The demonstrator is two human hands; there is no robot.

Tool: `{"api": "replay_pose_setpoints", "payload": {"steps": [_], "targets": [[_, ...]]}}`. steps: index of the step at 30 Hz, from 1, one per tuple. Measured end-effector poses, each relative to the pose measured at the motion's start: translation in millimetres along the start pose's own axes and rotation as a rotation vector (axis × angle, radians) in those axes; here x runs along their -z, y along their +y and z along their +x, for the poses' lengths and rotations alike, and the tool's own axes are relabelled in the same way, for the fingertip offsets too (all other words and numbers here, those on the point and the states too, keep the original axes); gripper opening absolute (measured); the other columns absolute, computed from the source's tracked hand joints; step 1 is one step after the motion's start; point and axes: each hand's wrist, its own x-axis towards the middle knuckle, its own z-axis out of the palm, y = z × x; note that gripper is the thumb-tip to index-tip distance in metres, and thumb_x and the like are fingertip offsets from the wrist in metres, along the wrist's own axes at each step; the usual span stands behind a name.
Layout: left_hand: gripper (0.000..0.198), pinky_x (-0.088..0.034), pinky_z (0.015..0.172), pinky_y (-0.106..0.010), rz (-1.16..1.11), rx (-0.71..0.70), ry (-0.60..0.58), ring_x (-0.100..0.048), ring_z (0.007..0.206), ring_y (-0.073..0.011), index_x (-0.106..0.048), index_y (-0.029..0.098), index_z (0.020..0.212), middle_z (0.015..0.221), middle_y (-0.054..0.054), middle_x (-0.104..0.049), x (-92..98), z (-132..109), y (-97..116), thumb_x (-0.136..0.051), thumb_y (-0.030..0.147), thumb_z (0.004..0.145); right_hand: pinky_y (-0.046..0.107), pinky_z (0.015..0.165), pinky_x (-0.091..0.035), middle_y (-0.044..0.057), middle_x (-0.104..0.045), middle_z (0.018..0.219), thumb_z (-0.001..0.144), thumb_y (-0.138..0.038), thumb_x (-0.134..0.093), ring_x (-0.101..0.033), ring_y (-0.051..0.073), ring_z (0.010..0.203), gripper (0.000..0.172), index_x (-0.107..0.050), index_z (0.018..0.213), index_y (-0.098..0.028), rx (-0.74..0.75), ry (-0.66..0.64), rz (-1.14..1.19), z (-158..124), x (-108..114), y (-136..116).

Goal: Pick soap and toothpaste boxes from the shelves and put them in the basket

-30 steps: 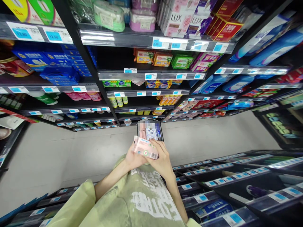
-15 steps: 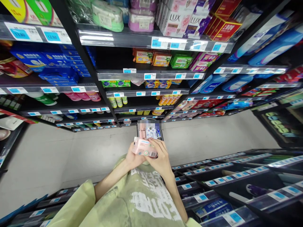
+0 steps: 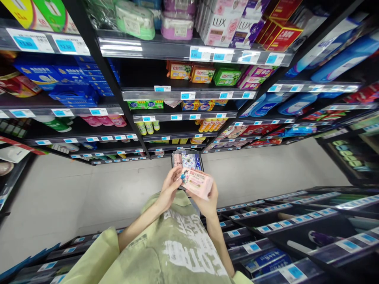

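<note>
A pink package [image 3: 196, 182] with red lettering and a blue figure is held up in front of my chest, between both hands. My left hand [image 3: 169, 187] grips its left end, thumb on the printed face. At the right end my right hand [image 3: 209, 202] wraps round from behind and below; part of its fingers is hidden by the package. Just beyond them stands a basket [image 3: 202, 165] with pink, white and blue packs inside.
Ahead rises a black shelf unit [image 3: 189, 94] with soap boxes, orange and green bars and bottles. Blue detergent bottles [image 3: 346, 59] stand at the right. Another shelf row [image 3: 284, 225] runs close behind on the right. Grey floor [image 3: 118, 177] lies between.
The pink package has been turned over, from its barcode side to the face with red lettering, and shifted slightly right. Both hands have changed their grip on it.
</note>
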Motion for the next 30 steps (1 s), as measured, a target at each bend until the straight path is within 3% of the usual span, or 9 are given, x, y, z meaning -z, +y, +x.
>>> {"api": "replay_pose_setpoints", "payload": {"steps": [4,8,12,16,20,24,28,30], "targets": [[0.061,-0.036,0.111,-0.036,0.048,-0.012,-0.088,-0.046,0.136,-0.0302,-0.065,0.026,0.132,0.139,-0.007,-0.059,-4.4,-0.5,6.8,-0.083,0.023,0.073,0.053,0.094,-0.06,0.019,-0.066,0.132,0.067,-0.042,-0.086,-0.067,0.035,0.118,0.072,-0.055,0.128,-0.021,-0.072,0.03,0.119,0.2,9.5,15.3],[0.063,-0.036,0.112,-0.039,0.065,-0.028,-0.113,-0.047,0.135,-0.0323,-0.064,0.027,0.133,0.141,-0.008,-0.058,-8.0,-0.9,7.0,-0.083,0.022,0.073,0.053,0.097,-0.058,0.023,-0.059,0.14,0.074,-0.048,-0.079,-0.063,0.034,0.126,0.08,-0.044,0.139,-0.02,-0.088,-0.014,0.105,-2.7,15.8,30.3],[0.067,-0.037,0.111,-0.04,0.074,-0.041,-0.111,-0.049,0.133,-0.0321,-0.062,0.027,0.135,0.139,-0.008,-0.058,-5.2,0.6,1.2,-0.084,0.023,0.073,0.05,0.098,-0.058,0.022,-0.059,0.142,0.076,-0.04,-0.08,-0.065,0.033,0.124,0.081,-0.044,0.145,-0.019,-0.112,0.017,0.2,-6.3,14.9,31.5],[0.07,-0.043,0.103,-0.04,0.109,-0.086,-0.159,-0.053,0.126,-0.0319,-0.06,0.028,0.134,0.136,-0.01,-0.057,1.5,6.0,-3.9,-0.087,0.025,0.07,0.049,0.098,-0.059,0.015,-0.063,0.141,0.077,-0.035,-0.081,-0.066,0.031,0.123,0.081,-0.044,0.149,-0.028,-0.266,0.057,0.288,-8.6,13.3,33.8],[0.078,-0.046,0.099,-0.041,0.172,-0.17,-0.152,-0.052,0.125,-0.0331,-0.055,0.029,0.136,0.139,-0.013,-0.053,7.6,12.0,-6.1,-0.09,0.027,0.066,0.044,0.088,-0.064,0.015,-0.076,0.118,0.068,-0.036,-0.088,-0.074,0.033,0.106,0.078,-0.057,0.138,-0.02,-0.412,0.167,0.253,-7.1,13.9,41.4],[0.083,-0.044,0.103,-0.042,0.274,-0.2,-0.149,-0.052,0.126,-0.033,-0.054,0.028,0.137,0.136,-0.013,-0.054,12.4,16.0,-8.2,-0.092,0.027,0.063,0.037,0.08,-0.065,0.012,-0.078,0.11,0.056,-0.039,-0.093,-0.076,0.031,0.095,0.076,-0.064,0.124,-0.019,-0.444,0.21,0.18,-2.5,16.5,42.9],[0.073,-0.047,0.093,-0.035,0.406,-0.127,-0.163,-0.059,0.111,-0.0278,-0.059,0.021,0.125,0.121,-0.011,-0.062,13.4,20.8,-8.5,-0.092,0.028,0.06,0.032,0.08,-0.063,0.011,-0.077,0.11,0.061,-0.05,-0.09,-0.074,0.029,0.097,0.072,-0.066,0.119,-0.015,-0.466,0.227,0.11,1.1,17.4,39.1],[0.066,-0.048,0.086,-0.031,0.458,-0.09,-0.141,-0.061,0.101,-0.0237,-0.06,0.019,0.118,0.109,-0.008,-0.065,12.6,23.8,-6.8,-0.092,0.031,0.061,0.033,0.078,-0.063,0.012,-0.076,0.113,0.068,-0.057,-0.084,-0.073,0.03,0.099,0.073,-0.064,0.123,-0.015,-0.506,0.215,0.185,2.1,16.6,36.9]]}}
